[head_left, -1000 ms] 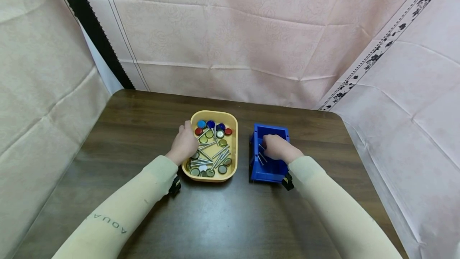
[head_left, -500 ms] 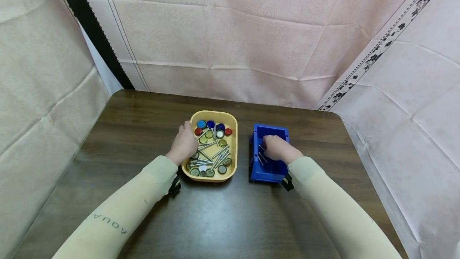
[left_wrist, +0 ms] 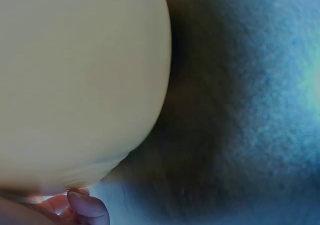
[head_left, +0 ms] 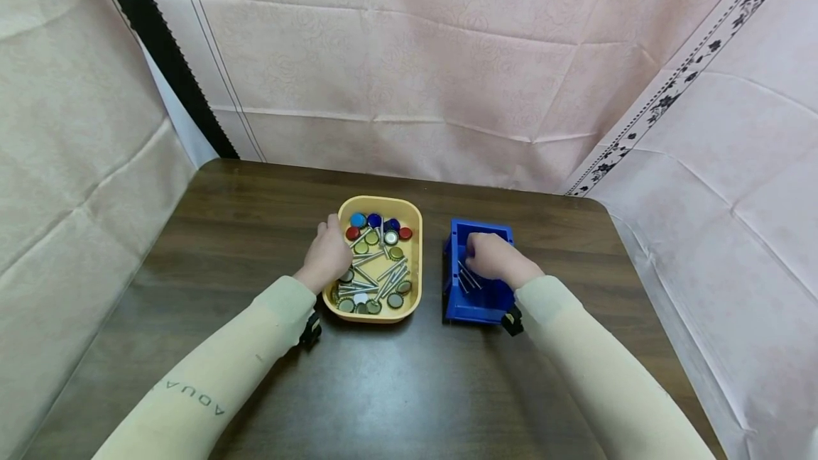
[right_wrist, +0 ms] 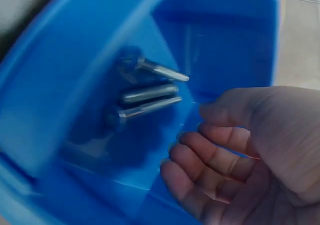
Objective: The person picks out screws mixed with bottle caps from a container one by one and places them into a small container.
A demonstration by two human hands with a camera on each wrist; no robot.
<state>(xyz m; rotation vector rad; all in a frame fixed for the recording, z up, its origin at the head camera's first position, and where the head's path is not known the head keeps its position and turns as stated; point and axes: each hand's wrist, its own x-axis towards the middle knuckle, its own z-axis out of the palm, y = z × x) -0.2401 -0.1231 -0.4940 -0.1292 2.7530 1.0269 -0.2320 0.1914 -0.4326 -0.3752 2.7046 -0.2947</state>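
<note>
My left hand grips the left side of a yellow tray. In the left wrist view the tray's pale outer wall fills much of the frame, with the curled fingers at its lower edge. Over a blue bin, my right hand reaches in past the rim. Its fingers are loosely bent with nothing between them in the right wrist view. Beside the fingertips, three silver screws lie on the bin's floor, roughly side by side.
Inside the yellow tray are several more silver screws and several bottle caps in blue, red, gold and white, such as a red cap. Tray and bin stand apart on a dark wooden table. Pale cloth hangs behind it.
My right hand has lifted slightly away from the screws, and three now show lying together below its fingers. The left hand and the yellow tray stay where they were.
</note>
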